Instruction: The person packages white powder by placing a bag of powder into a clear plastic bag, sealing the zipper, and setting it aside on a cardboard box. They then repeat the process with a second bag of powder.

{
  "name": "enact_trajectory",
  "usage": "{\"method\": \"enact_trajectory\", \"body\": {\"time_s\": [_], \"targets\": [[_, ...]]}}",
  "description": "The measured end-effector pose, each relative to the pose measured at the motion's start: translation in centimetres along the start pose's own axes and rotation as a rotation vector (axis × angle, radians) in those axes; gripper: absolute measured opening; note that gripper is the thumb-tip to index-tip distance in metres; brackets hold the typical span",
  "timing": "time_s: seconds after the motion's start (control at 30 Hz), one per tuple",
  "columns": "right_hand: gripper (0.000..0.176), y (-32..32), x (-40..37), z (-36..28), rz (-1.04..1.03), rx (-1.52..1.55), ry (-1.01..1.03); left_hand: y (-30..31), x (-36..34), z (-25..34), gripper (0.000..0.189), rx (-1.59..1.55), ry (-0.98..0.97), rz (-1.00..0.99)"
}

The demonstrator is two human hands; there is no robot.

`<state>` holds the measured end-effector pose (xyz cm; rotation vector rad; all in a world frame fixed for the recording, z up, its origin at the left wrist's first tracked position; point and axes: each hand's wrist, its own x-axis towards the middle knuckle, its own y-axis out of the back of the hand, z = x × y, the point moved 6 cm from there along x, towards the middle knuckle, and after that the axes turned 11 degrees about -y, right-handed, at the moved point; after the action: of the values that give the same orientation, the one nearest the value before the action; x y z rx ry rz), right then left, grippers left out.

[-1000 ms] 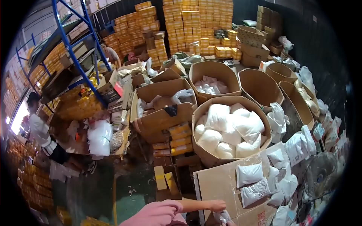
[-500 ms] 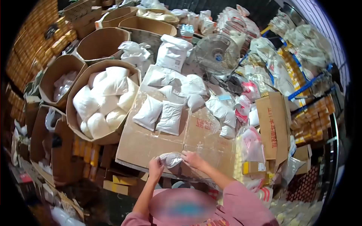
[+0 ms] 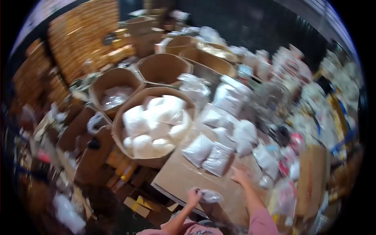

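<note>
My left hand (image 3: pixel 194 196) is closed on one end of a small white plastic bag (image 3: pixel 212 196), low over the front of the cardboard-covered table (image 3: pixel 176 177). Farther forward, my right hand (image 3: pixel 239 175) reaches out with its fingers extended and nothing visible in them. Just ahead and to the left of it lies a filled white bag (image 3: pixel 217 159), beside another filled bag (image 3: pixel 197 150). More white bags (image 3: pixel 268 159) lie to its right. Motion smears the picture somewhat.
Left of the table stands a large cardboard drum (image 3: pixel 152 158) of stuffed white bags. Other open drums (image 3: pixel 164 68) stand behind it. A wire fan (image 3: pixel 273 100) and a tall white sack (image 3: pixel 231 95) are at the back. An upright carton (image 3: pixel 311 178) borders the right side.
My right hand has let go of the small bag and moved forward toward the filled bags. My left hand still holds the bag. The view has turned left, shifting the scene to the right.
</note>
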<state>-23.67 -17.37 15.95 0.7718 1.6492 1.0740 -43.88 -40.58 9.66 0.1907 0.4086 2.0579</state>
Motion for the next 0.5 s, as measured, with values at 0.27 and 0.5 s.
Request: {"method": "enact_trajectory", "body": {"time_s": [0.27, 0.5], "targets": [[0.064, -1.7, 1.4, -3.0, -0.048, 0.268, 0.051, -1.0, 0.1, -0.3, 0.02, 0.056, -0.088, 0.038], [0.044, -10.1, -12.1, -4.4, 0.011, 0.311, 0.194, -2.8, -0.1, -1.5, 0.017, 0.041, -0.214, 0.028]]}}
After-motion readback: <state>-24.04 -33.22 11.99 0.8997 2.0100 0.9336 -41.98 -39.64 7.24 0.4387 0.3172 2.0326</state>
